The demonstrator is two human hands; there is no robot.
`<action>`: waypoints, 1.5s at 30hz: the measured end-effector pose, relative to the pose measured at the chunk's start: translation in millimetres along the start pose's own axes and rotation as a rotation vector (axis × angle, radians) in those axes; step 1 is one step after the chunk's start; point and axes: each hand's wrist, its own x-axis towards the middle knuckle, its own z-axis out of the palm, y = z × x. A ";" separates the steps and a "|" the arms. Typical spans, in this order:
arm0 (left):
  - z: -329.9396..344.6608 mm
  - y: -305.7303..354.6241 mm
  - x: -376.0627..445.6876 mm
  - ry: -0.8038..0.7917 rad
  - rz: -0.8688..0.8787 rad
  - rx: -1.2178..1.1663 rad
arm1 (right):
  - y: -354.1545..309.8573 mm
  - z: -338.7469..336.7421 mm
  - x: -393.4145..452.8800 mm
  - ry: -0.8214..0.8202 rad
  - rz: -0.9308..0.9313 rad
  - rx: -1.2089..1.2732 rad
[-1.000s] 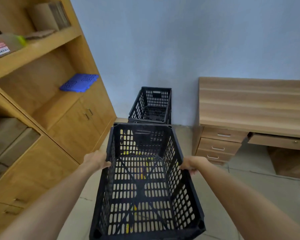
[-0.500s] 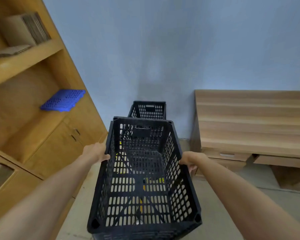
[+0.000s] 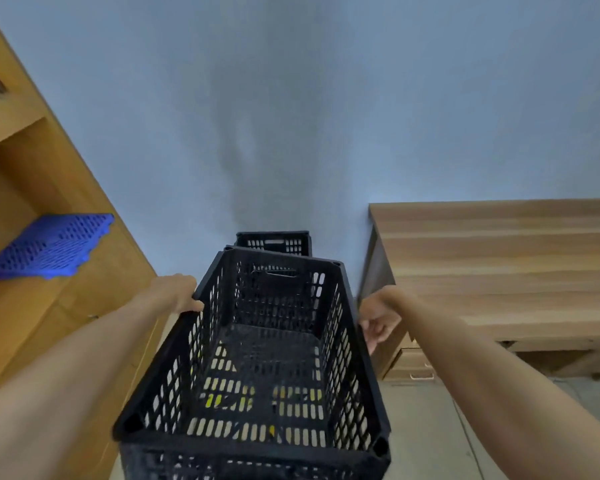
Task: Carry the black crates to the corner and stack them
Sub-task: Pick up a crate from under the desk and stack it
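Observation:
I hold a black perforated crate in front of me, lengthwise, its open top facing up. My left hand grips its left rim and my right hand grips its right rim, fingers curled under the edge. Beyond it, against the blue wall in the corner, stands a second black crate; only its far rim and upper wall show above the carried crate. The carried crate's far end overlaps it in the view.
A wooden shelf cabinet lines the left side, with a blue perforated panel lying on a shelf. A wooden desk with drawers stands on the right. Tiled floor shows between the crate and desk.
I have moved closer to the corner. The carried crate has risen and advanced until it covers most of the corner crate. Both hands keep their hold.

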 end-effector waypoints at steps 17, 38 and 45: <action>-57.4 2.9 85.3 0.113 -0.119 0.009 | -55.9 -98.3 35.2 0.208 -0.064 -0.092; -83.8 -53.0 299.7 0.132 0.001 -0.066 | -172.5 -202.9 132.2 0.503 0.001 -0.203; -86.9 -74.4 354.1 0.107 0.063 -0.023 | -205.4 -205.6 163.3 0.470 0.076 -0.308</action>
